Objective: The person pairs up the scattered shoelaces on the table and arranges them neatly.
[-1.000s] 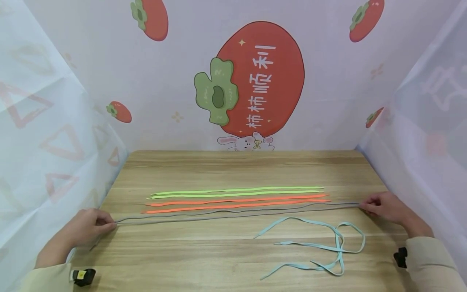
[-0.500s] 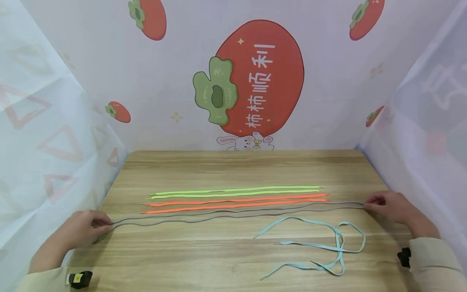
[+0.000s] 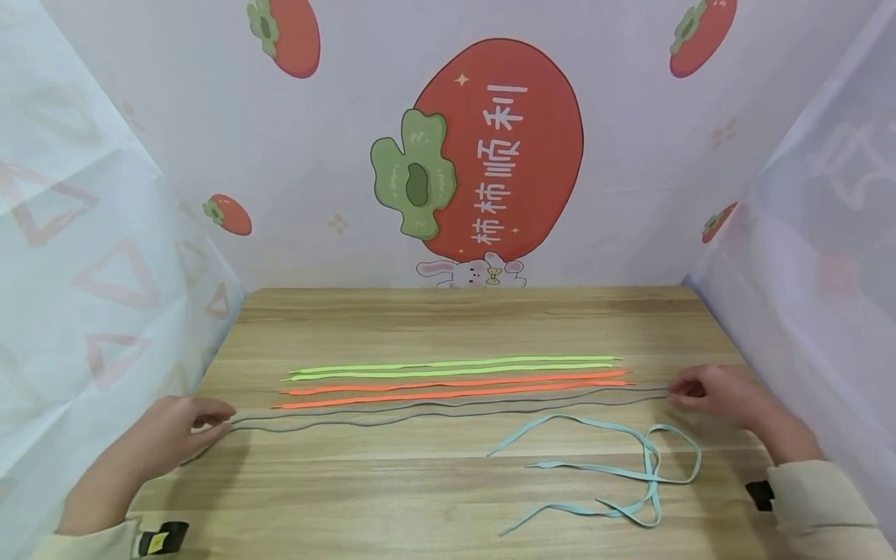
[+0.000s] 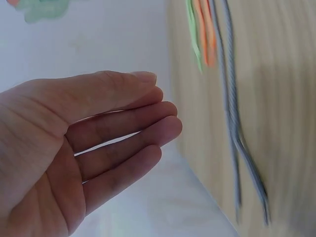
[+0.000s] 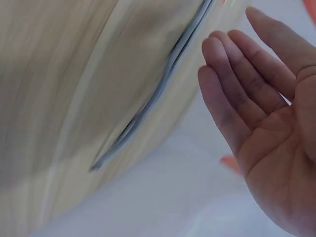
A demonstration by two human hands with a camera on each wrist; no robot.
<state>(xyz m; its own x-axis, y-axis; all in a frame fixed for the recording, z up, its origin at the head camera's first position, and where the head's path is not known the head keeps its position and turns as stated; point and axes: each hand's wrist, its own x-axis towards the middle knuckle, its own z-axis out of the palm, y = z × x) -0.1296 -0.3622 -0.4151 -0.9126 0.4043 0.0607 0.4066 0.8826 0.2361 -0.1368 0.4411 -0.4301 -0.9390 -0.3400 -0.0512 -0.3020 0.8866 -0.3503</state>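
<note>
Two grey shoelaces (image 3: 364, 425) lie side by side across the table, slightly wavy. My left hand (image 3: 164, 439) hovers over their left ends. In the left wrist view its fingers (image 4: 116, 121) are loosely extended and apart from the grey laces (image 4: 231, 89). Over the right ends is my right hand (image 3: 728, 404); the right wrist view shows its palm and relaxed fingers (image 5: 237, 79) holding nothing, with the grey laces (image 5: 163, 81) lying on the table beside it. Just behind the grey pair lie two orange shoelaces (image 3: 448, 394) and two lime-green shoelaces (image 3: 448, 375), nearly straight.
Light blue shoelaces (image 3: 652, 470) lie loosely looped and crossing at the front right of the wooden table (image 3: 336, 498). Patterned white sheets stand at the back (image 3: 308, 155) and along both sides.
Both hands pinched the grey laces taut a second ago. They have let go, moved slightly outward, then come back inward above the ends. The front grey lace now lies slack.
</note>
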